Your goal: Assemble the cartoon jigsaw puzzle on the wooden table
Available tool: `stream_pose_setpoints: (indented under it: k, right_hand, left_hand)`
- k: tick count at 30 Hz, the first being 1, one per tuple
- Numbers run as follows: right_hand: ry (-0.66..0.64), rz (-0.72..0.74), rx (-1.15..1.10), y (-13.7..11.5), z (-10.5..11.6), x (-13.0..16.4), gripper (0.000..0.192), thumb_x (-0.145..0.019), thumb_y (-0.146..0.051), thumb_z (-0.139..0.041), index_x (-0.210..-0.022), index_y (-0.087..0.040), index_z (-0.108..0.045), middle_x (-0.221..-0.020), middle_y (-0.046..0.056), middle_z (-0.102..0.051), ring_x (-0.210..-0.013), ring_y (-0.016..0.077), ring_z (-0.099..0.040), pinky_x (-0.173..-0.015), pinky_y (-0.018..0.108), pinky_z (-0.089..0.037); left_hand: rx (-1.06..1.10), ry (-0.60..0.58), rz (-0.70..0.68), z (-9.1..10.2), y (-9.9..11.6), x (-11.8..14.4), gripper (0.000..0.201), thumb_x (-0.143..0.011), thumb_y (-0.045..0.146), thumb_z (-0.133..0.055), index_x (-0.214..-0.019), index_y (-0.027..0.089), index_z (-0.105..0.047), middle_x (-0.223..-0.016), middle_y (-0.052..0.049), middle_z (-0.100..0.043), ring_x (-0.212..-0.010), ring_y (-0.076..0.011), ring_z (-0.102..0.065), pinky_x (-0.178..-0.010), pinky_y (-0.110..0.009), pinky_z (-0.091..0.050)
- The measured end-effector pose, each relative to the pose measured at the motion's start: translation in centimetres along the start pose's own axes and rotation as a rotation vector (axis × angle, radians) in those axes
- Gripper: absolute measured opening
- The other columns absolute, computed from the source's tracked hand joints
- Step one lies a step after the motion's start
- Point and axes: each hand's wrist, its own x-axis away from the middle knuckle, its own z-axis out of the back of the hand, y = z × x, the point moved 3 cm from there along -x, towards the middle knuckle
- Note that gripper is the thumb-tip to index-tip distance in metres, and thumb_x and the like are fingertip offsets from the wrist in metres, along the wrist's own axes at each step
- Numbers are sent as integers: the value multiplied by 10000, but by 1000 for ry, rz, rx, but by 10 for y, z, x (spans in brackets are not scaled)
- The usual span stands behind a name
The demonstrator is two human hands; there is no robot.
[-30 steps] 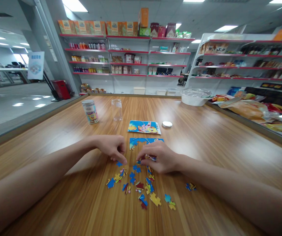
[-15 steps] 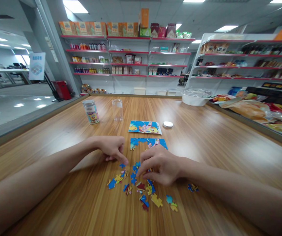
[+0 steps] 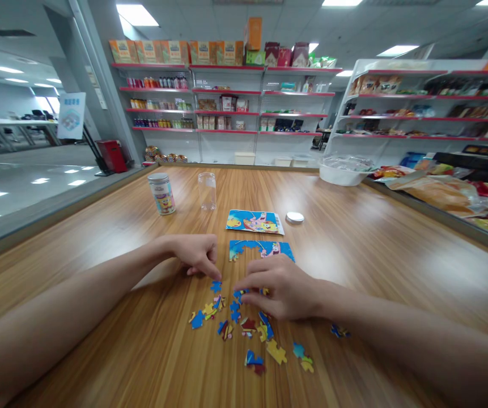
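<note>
My left hand (image 3: 196, 255) is curled into a loose fist, its lowest digit pointing down at a small blue puzzle piece (image 3: 216, 286) by its tip. I cannot make out anything inside that fist. Over the loose pieces, the thumb and index finger of my right hand (image 3: 281, 286) close around a blue puzzle piece (image 3: 239, 295). More loose pieces lie nearer me, among them a yellow piece (image 3: 276, 352) and a dark red one (image 3: 247, 324). Beyond my hands is a partly joined puzzle (image 3: 237, 247), its lower part hidden by my right hand. Behind it lies a picture card (image 3: 252, 222).
A printed can (image 3: 162, 195) and a clear jar (image 3: 207, 191) stand at the back left. A silver lid (image 3: 295, 217) lies right of the card. Farther right are a white basin (image 3: 341, 173) and packaged snacks (image 3: 433, 187). Stocked shelves (image 3: 226, 90) rise behind the table.
The view has shifted slightly. My right fingers have moved a little and close in on the blue pieces. My left hand stays almost where it was, beside the small blue piece.
</note>
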Motion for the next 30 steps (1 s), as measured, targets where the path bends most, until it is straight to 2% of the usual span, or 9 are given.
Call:
stream_pose_setpoints:
  k: [4, 8, 10, 12, 14, 17, 19, 26, 30]
  right_hand:
    - [-46, -62, 85, 4, -1, 0, 139, -875, -221, -634, -936, -193, -756, -779, 42, -673, -656, 156, -592, -560, 283, -371]
    - [-59, 36, -168, -5, 2, -4, 154, -892, -230, -621, -865, -161, -755, -717, 43, -670, -607, 132, -585, -536, 255, -392]
    - [114, -16, -269, 3, 11, -5, 189, -904, -239, -605, -809, -145, -739, -665, 31, -648, -556, 113, -543, -504, 240, -378]
    - [388, -189, -242, 24, 23, -2, 234, -911, -264, -590, -763, -135, -716, -586, 11, -591, -496, 102, -466, -460, 238, -328]
    - [538, -350, -145, 49, 30, 7, 275, -909, -302, -583, -730, -129, -701, -533, -4, -535, -462, 97, -400, -433, 248, -272]
    - [439, -400, -27, 77, 29, 17, 274, -886, -305, -589, -712, -122, -697, -524, -1, -527, -462, 98, -392, -445, 257, -269]
    - [385, -402, 7, 86, 26, 21, 266, -877, -297, -586, -711, -122, -698, -538, 7, -543, -475, 103, -411, -457, 255, -285]
    - [295, -368, 35, 77, 18, 18, 262, -870, -291, -576, -701, -130, -695, -565, 19, -571, -498, 107, -440, -480, 246, -303]
    - [279, -371, 39, 77, 16, 18, 266, -872, -295, -573, -704, -129, -694, -563, 16, -562, -494, 106, -425, -477, 249, -291]
  left_hand:
    - [-5, -4, 9, -1, 2, 1, 474, -788, 414, -711, -444, 147, -523, -356, 15, -487, -266, -59, -351, -243, -130, -254]
    - [-19, -13, 41, 0, 1, 1, 475, -785, 438, -711, -456, 149, -527, -370, 17, -491, -280, -67, -365, -252, -144, -262]
    - [-27, -10, 30, -1, 4, 2, 464, -778, 453, -718, -478, 149, -539, -397, 17, -508, -306, -74, -386, -274, -155, -276]
    - [-47, 6, -33, -3, 11, 4, 436, -756, 450, -751, -512, 146, -555, -440, 20, -528, -362, -80, -424, -321, -161, -302]
    - [-86, 12, -109, -8, 23, 5, 394, -718, 422, -806, -560, 144, -575, -496, 26, -553, -432, -87, -470, -381, -164, -336]
    - [-200, -10, -174, -18, 41, 6, 318, -656, 351, -880, -685, 156, -631, -569, 48, -567, -493, -90, -495, -436, -177, -348]
    - [-274, -17, -197, -22, 50, 6, 317, -636, 316, -902, -793, 175, -665, -582, 65, -546, -503, -94, -488, -447, -191, -335]
    - [-146, -109, -244, -19, 51, 9, 237, -799, 369, -792, -895, 172, -701, -595, 46, -524, -537, -109, -487, -493, -217, -346]
    - [-226, -114, -248, -21, 51, 9, 256, -756, 328, -830, -919, 179, -701, -595, 63, -472, -529, -105, -464, -497, -220, -342]
